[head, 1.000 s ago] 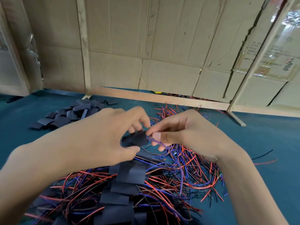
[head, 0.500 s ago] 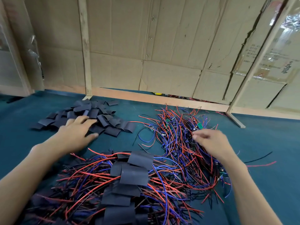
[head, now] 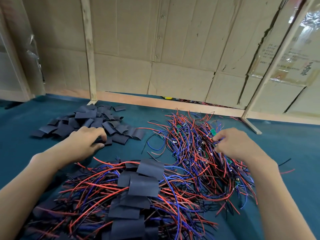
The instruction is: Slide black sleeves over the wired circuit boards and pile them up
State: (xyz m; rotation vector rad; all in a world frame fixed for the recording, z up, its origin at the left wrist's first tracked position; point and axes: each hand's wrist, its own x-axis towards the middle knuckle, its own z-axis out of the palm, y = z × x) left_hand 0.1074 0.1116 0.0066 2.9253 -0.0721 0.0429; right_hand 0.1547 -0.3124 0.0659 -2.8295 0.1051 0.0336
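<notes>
From the head camera, the left hand (head: 86,142) sits on the near edge of the heap of loose black sleeves (head: 90,122) at the far left of the green table (head: 285,153); its fingers curl down and its thumb and fingertips look to be pinching one flat sleeve, though the sleeve is mostly hidden under them; the right hand (head: 232,144) is on the tangle of bare wired circuit boards (head: 194,141) at the far right, with its fingertips pinched on a wire or small board, and I cannot tell which; the finished pile of sleeved boards (head: 138,187) lies in the near middle, with red, blue and black wires sticking out both ways; a cardboard wall (head: 173,49) stands behind it all; this step looks like fetching one sleeve and one board; to do it well, I think each hand should lift just one piece, the sleeve should be squeezed so its mouth pops open, and the board should be pulled up slowly so its wires do not drag other boards along.
</notes>
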